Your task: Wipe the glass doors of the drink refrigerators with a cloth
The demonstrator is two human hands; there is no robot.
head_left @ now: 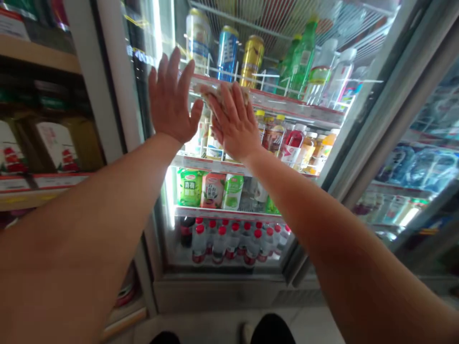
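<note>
The left hand (172,102) is resting spread flat on the clear glass refrigerator door (308,157), apparently bracing it. Just beside it, the right hand (234,122), fingers pressed together, is pinning a crumpled pale cloth (211,93) beneath its fingertips, flat against the glass.

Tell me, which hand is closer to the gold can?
Right. The right hand, pressing a cloth to the glass door, is just below the gold can; the left hand lies flat on the glass farther to the left.
</note>
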